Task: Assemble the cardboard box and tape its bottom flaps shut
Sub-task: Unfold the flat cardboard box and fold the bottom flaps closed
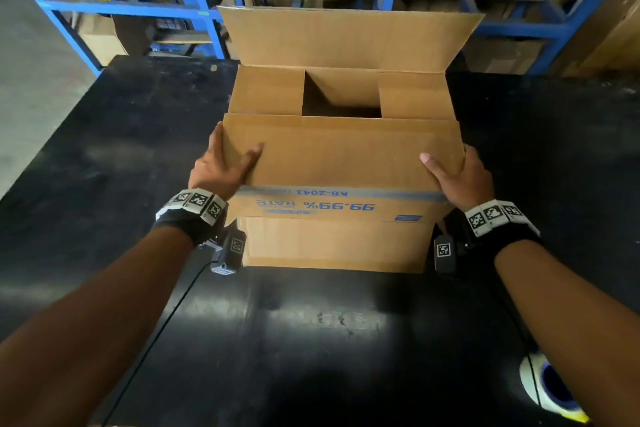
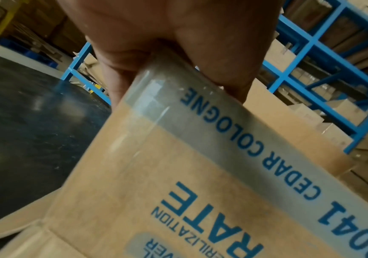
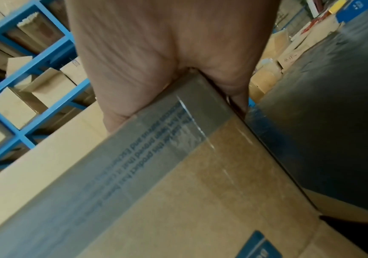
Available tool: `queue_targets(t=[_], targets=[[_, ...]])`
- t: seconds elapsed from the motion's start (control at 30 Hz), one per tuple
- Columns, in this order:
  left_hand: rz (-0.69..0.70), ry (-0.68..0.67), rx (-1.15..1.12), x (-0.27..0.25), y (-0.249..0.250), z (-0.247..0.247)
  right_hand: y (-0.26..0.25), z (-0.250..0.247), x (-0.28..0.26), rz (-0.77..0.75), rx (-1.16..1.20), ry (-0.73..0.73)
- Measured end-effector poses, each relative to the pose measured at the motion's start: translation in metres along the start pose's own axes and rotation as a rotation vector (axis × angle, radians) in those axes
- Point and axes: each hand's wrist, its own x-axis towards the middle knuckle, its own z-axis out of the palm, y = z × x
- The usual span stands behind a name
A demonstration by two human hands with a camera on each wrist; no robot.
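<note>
A brown cardboard box (image 1: 332,239) with upside-down blue print stands on the black table (image 1: 104,149). Its two short side flaps (image 1: 266,90) lie folded inward, and the far long flap (image 1: 346,38) stands upright. The near long flap (image 1: 343,152) lies over the opening. My left hand (image 1: 221,166) pinches its left corner, thumb on top and fingers round the edge. On the right corner, my right hand (image 1: 457,173) holds the same way. The wrist views show each palm (image 2: 156,43) (image 3: 156,52) against a taped box corner (image 2: 178,174) (image 3: 200,192).
A roll of clear tape (image 1: 550,388) with a blue core lies on the table at the near right, partly behind my right forearm. Blue metal shelving (image 1: 138,7) loaded with cartons stands behind the table. A thin black cable (image 1: 166,319) hangs from my left wrist.
</note>
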Motion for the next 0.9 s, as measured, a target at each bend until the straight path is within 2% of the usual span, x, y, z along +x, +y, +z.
queue_targets(t=[0.2, 0.43, 0.53, 0.67, 0.9], targets=[[-0.045, -0.089, -0.062, -0.018, -0.03, 0.026, 0.031, 0.019, -0.021, 0.015, 0.054, -0.013], [-0.189, -0.213, 0.035, -0.046, -0.076, 0.055, 0.078, 0.05, -0.059, 0.165, -0.047, -0.133], [-0.181, -0.168, 0.054, -0.058, -0.087, 0.064, 0.089, 0.055, -0.072, 0.15, -0.05, -0.097], [-0.15, -0.194, 0.084, -0.055, -0.082, 0.061, 0.089, 0.052, -0.072, 0.191, -0.08, -0.109], [-0.177, -0.187, 0.145, -0.063, -0.073, 0.065, 0.101, 0.05, -0.072, 0.229, -0.052, -0.116]])
